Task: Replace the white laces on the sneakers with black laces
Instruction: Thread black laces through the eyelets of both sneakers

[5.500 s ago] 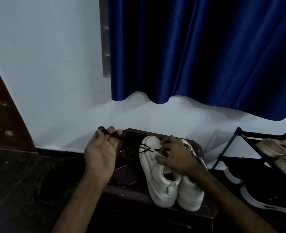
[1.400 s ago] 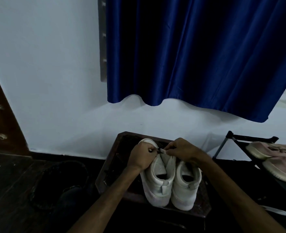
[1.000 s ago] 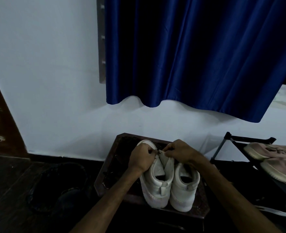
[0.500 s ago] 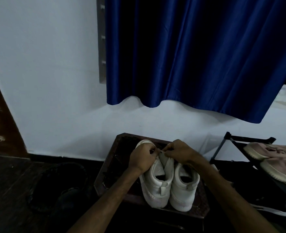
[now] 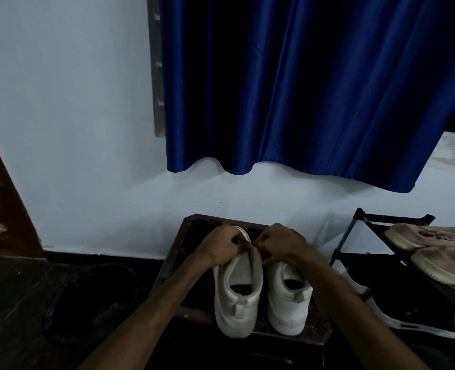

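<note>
Two white sneakers stand side by side, heels toward me, on a dark wooden stool (image 5: 176, 265). The left sneaker (image 5: 235, 297) has its tongue pulled upright. My left hand (image 5: 225, 245) and my right hand (image 5: 279, 243) are both curled over the front of this sneaker, fingertips almost meeting above the tongue. They hide the eyelets and the black lace, so I cannot see what the fingers pinch. The right sneaker (image 5: 287, 300) stands untouched beside it.
A black shoe rack (image 5: 360, 236) stands at the right, with pinkish shoes (image 5: 432, 249) on top and a black sneaker with a white sole (image 5: 408, 311) below. A blue curtain (image 5: 301, 89) hangs on the white wall behind. Dark objects lie on the floor at left.
Earlier my left hand held the black lace out to the left of the stool. Both hands have since come together over the left sneaker's front and stay there, barely shifting.
</note>
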The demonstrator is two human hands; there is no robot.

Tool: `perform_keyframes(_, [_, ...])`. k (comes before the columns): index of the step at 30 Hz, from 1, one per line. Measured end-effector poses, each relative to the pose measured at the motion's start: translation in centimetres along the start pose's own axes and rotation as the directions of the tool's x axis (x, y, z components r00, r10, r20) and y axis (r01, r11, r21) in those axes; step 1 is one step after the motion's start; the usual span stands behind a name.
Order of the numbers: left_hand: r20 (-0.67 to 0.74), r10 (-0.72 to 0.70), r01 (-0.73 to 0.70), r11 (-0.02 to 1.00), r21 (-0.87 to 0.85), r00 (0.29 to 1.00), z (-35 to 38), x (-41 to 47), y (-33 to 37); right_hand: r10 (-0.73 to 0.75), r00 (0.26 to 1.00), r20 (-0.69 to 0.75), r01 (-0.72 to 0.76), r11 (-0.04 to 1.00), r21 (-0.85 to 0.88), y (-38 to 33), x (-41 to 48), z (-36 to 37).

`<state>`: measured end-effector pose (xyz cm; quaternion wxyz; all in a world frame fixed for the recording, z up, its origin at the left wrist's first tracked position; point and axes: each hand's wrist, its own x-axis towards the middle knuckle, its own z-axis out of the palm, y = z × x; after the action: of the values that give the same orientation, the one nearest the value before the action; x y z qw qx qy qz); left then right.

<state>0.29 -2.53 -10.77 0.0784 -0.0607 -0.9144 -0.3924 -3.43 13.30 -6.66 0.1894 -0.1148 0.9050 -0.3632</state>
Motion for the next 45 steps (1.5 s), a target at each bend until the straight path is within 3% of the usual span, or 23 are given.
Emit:
perform_keyframes(4, [0.115,0.0,0.008,0.998,-0.07,0.993,-0.9,-0.4,-0.1,-0.009,0.998,-0.054,0.008,0.999,-0.033,0.0,-1.0,1.8])
perform_keyframes(10, [0.336,-0.199,0.248,0.962,-0.11,0.921,-1.5,-1.7,0.7,-0.134,0.979,-0.154,0.082,0.949,-0.304,0.0,-2.2,3.0])
perform_keyframes(14, [0.179,-0.267,0.222,0.946,0.237,0.947,-0.4,-2.7,0.9,-0.25,0.948,-0.196,0.125,0.861,-0.494,0.4,-3.2,3.8])
perform_keyframes(17, [0.13,-0.291,0.228,0.904,0.362,0.948,0.5,-3.1,2.2,-0.338,0.926,-0.166,0.179,0.784,-0.595,1.0,-3.1,4.2])
perform_keyframes(22, [0.057,-0.309,0.287,0.927,0.24,0.949,0.7,-3.1,1.6,-0.325,0.936,-0.132,0.197,0.798,-0.57,0.9,-3.4,3.2])
perform_keyframes(26, [-0.005,-0.316,0.316,0.949,0.0,0.949,0.3,-3.1,0.9,-0.271,0.96,-0.067,0.193,0.818,-0.542,1.5,-4.1,2.0])
perform_keyframes(30, [0.003,-0.299,0.299,0.954,-0.031,0.954,0.5,-2.9,0.6,-0.156,0.984,0.082,0.174,0.794,-0.582,2.2,-6.0,-0.3])
perform_keyframes(33, [0.006,-0.283,0.283,0.955,-0.092,0.959,1.0,-3.0,0.5,-0.074,0.989,0.126,0.127,0.864,-0.487,2.9,-6.2,-0.8])
perform_keyframes(35, [0.012,-0.284,0.284,0.955,-0.09,0.959,1.0,-3.1,0.5,-0.07,0.996,0.056,0.086,0.928,-0.361,2.8,-5.4,-0.1])
perform_keyframes(37, [0.009,-0.289,0.289,0.955,-0.069,0.957,1.0,-3.1,0.6,-0.12,0.992,-0.041,0.097,0.927,-0.363,2.2,-4.6,0.9])
perform_keyframes(40, [0.013,-0.288,0.288,0.956,-0.056,0.958,1.0,-3.2,0.6,-0.264,0.957,-0.116,0.18,0.86,-0.477,1.4,-4.7,1.9])
perform_keyframes(43, [0.024,-0.273,0.274,0.961,-0.025,0.962,0.9,-3.2,0.4,-0.431,0.846,-0.314,0.137,0.745,-0.653,2.2,-6.5,0.6])
perform_keyframes(45, [0.019,-0.277,0.278,0.959,-0.052,0.961,0.9,-3.2,0.5,-0.245,0.932,-0.267,-0.027,0.687,-0.726,3.7,-7.5,-1.6])
